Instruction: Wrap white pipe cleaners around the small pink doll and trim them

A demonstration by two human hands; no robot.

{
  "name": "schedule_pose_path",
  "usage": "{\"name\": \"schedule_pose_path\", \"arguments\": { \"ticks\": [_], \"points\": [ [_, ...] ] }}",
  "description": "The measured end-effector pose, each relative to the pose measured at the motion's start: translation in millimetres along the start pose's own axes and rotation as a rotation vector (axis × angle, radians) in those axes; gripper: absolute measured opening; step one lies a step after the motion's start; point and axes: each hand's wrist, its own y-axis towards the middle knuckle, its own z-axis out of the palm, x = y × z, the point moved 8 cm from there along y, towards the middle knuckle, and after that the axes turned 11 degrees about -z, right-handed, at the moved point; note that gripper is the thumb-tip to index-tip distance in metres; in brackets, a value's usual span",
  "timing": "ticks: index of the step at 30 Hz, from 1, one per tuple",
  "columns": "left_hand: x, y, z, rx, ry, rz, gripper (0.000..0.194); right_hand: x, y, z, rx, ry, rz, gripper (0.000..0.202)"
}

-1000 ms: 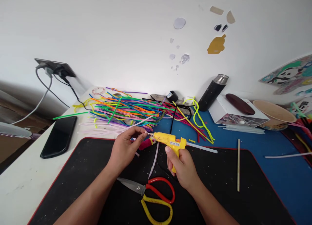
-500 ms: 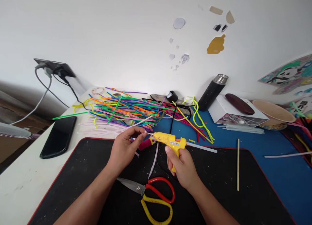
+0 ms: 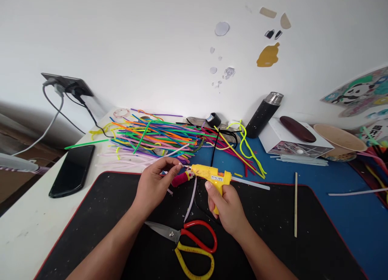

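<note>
My right hand (image 3: pixel 226 207) is wrapped round the grip of a yellow glue gun (image 3: pixel 206 173), with a clear glue stick (image 3: pixel 251 183) jutting from its back. At the gun's metal nozzle, my left hand (image 3: pixel 157 183) pinches a tiny pale piece, too small to make out. Just below the nozzle lies a magenta fuzzy piece (image 3: pixel 181 179) with a yellow end. A pale pipe cleaner (image 3: pixel 190 201) hangs down towards scissors (image 3: pixel 172 234) with one red and one yellow handle, lying on the black mat (image 3: pixel 260 239).
Behind the mat spreads a heap of coloured pipe cleaners (image 3: pixel 157 134). A phone (image 3: pixel 72 171) lies at left. A black flask (image 3: pixel 263 115), a white box (image 3: pixel 294 140) and a bowl (image 3: pixel 339 140) stand at back right. One thin wooden stick (image 3: pixel 296 205) rests on the mat.
</note>
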Motion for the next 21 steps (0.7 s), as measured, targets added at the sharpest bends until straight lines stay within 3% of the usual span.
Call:
{"name": "schedule_pose_path", "arguments": {
  "ticks": [21],
  "points": [
    [0.5, 0.3, -0.6, 0.004, -0.02, -0.004, 0.024, -1.3, 2.2, 5.1, 0.013, 0.042, 0.047, 0.07]
  ]
}}
